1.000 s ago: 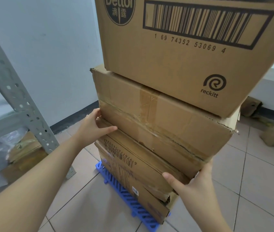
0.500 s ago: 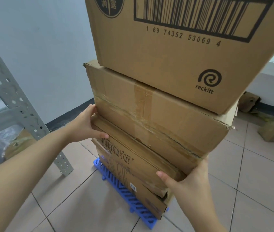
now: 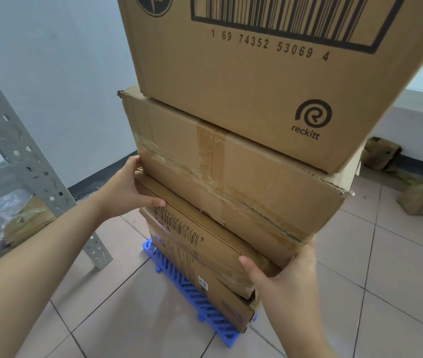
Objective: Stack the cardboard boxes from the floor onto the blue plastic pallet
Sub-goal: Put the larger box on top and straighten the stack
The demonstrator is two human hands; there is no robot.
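On top box (image 3: pixel 244 81), "reckitt" logo, barcode "1 69 74352 53069 4"

Four cardboard boxes stand in one stack: a top box (image 3: pixel 257 81) printed with a barcode, a taped box (image 3: pixel 231 182) under it, a flat box (image 3: pixel 200 228) below that, and a bottom box (image 3: pixel 205 285). One blue pallet (image 3: pixel 200 303) lies beneath them. Two hands are in view, the left hand (image 3: pixel 127 187) and the right hand (image 3: pixel 285 277). One grey metal rack (image 3: pixel 24 161) stands at the left. Two more brown cardboard items (image 3: pixel 422 202) lie on the floor at the right, blurred.
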